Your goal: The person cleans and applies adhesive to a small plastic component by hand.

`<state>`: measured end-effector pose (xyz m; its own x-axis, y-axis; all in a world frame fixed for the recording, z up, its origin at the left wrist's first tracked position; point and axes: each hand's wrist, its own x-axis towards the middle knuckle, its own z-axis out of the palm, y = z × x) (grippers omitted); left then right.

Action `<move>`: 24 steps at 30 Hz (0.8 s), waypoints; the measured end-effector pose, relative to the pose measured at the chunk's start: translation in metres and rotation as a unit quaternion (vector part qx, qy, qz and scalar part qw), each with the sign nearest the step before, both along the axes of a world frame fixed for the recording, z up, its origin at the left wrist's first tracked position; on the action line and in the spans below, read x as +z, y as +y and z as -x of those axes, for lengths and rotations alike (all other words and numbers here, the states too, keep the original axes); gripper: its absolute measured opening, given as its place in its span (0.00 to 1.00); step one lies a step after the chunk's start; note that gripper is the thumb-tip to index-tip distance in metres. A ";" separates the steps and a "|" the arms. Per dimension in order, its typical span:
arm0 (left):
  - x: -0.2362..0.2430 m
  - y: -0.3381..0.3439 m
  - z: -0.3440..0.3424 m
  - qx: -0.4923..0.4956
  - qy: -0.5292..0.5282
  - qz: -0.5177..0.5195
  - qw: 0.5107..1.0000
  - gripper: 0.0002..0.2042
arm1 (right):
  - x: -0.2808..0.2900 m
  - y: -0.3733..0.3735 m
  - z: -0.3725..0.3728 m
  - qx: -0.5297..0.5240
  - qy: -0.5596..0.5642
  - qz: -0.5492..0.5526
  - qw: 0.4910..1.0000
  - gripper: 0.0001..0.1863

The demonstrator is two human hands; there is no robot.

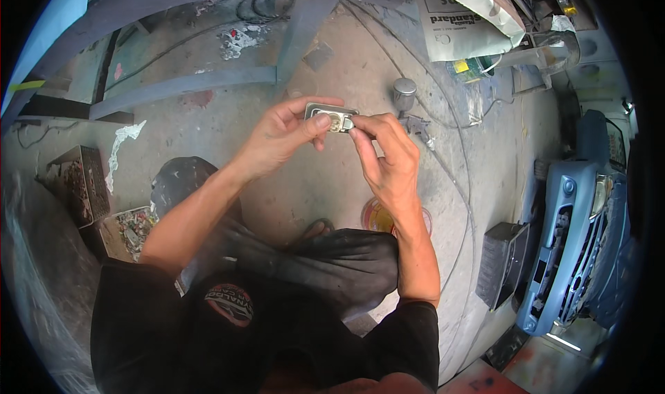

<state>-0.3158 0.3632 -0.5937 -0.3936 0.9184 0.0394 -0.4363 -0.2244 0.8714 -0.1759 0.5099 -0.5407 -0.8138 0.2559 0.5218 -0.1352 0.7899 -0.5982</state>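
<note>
A small rectangular part [335, 121] with a dark grey rim and a pale, hollow inside is held up in front of me. My left hand [294, 127] grips its left end, with the thumb pressed on the inside face and the fingers behind. At the right end, my right hand [384, 141] pinches with thumb and forefinger at a small whitish piece [348, 124] set in the part. Fingertips cover some of that piece, so its exact shape is hidden.
Beyond my right hand stands a spray gun with a metal cup [404, 92], its hose on the concrete floor. A red-rimmed tub [374, 217] sits below my right forearm. Crates [80, 186] are at left; a black crate [500, 262] and blue bumper [554, 248] at right.
</note>
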 end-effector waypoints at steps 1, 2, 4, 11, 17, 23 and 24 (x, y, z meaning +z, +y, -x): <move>0.000 -0.001 0.000 0.002 -0.005 0.001 1.000 0.21 | -0.002 0.001 0.000 0.001 -0.002 0.007 1.000 0.12; 0.000 -0.001 0.000 0.002 -0.011 0.009 1.000 0.20 | -0.004 0.001 0.001 0.001 -0.004 0.013 1.000 0.12; 0.002 -0.003 0.000 0.000 -0.025 0.025 0.999 0.20 | -0.007 0.001 -0.002 -0.007 -0.033 0.062 0.997 0.10; 0.006 -0.003 -0.002 0.046 -0.047 0.098 0.993 0.20 | -0.015 -0.002 0.000 -0.031 -0.109 0.420 0.901 0.08; 0.003 -0.003 -0.002 0.046 -0.043 0.108 0.992 0.21 | -0.015 -0.007 0.001 -0.032 -0.094 0.353 0.930 0.09; 0.003 0.000 -0.001 0.024 -0.059 0.027 0.998 0.20 | -0.009 -0.007 0.003 -0.036 -0.019 0.085 0.996 0.07; 0.002 -0.001 -0.001 0.018 -0.065 0.021 0.998 0.19 | -0.008 -0.006 0.003 -0.033 -0.010 0.069 0.997 0.07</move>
<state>-0.3150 0.3626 -0.5912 -0.4264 0.9030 -0.0517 -0.5384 -0.2075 0.8168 -0.1789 0.5037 -0.5487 -0.8032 0.3765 0.4617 -0.0727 0.7072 -0.7032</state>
